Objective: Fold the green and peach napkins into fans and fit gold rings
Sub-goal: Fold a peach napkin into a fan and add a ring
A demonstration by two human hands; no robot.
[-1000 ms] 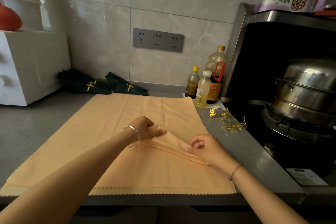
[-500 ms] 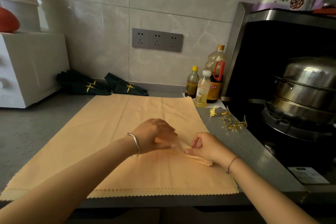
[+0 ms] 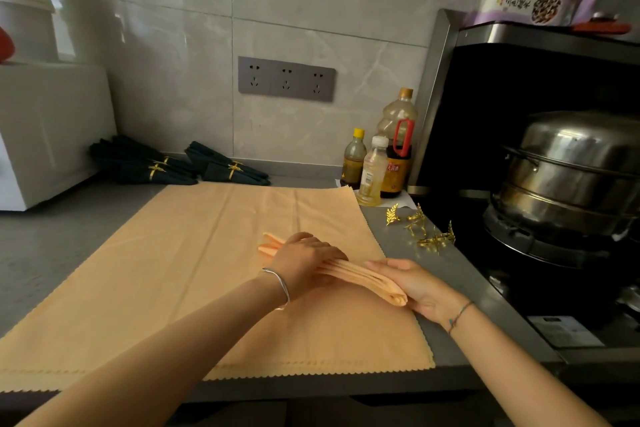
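1. Our left hand is clamping down over the middle of the pleated peach napkin, with its fingers curling round the folded strip.
2. Our right hand is cradling the strip's near end in the palm. Its fingers are lying almost straight along the far side, and we cannot tell where the thumb is sitting.
3. The pleated strip is running diagonally between our hands, and its far tip is poking out past the left hand.
4. Under it, the flat peach napkin is lying spread over the grey counter, with its scalloped edge reaching the front lip.
5. The loose gold rings are sitting on the counter just right of that napkin, well apart from our hands.
6. Further back, three bottles are standing together beside a steel steamer pot.
7. The green napkins, already ringed in gold, are lying against the tiled wall.
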